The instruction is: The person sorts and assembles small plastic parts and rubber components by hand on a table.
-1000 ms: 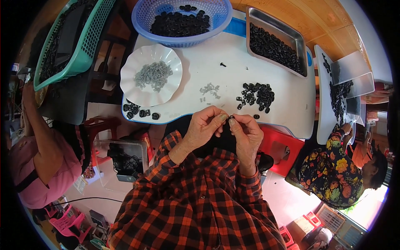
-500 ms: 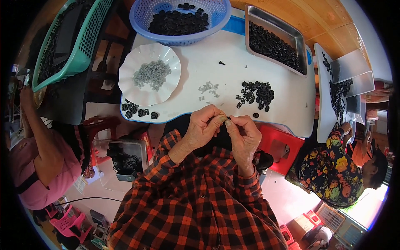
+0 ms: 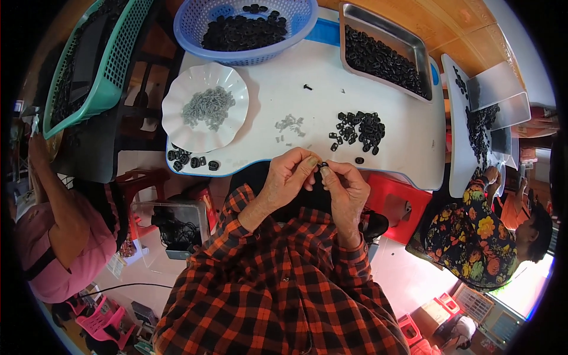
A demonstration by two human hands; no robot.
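Note:
In front of my chest, over the table's near edge, both hands meet at the fingertips. Between thumb and forefinger my right hand [image 3: 345,186] pinches a small black plastic part [image 3: 323,165]. My left hand [image 3: 291,174] is closed in a pinch right beside that part; whatever its fingertips hold is too small to make out. Just beyond my hands a few small translucent pieces [image 3: 290,124] lie scattered on the white table [image 3: 266,83]. A pile of black plastic parts [image 3: 362,131] sits to their right, and one loose black part [image 3: 359,160] lies nearer me.
At left, a scalloped white plate [image 3: 171,112] holds grey translucent pieces, with black parts [image 3: 195,162] beside it. A blue basket [image 3: 248,56] and a metal tray [image 3: 384,83] of black parts stand behind. Co-workers sit left and right. A red stool [image 3: 397,204] stands at right.
My fingertips have shifted slightly, and the black part shows more between them. The table and its contents sit a little further left in the view.

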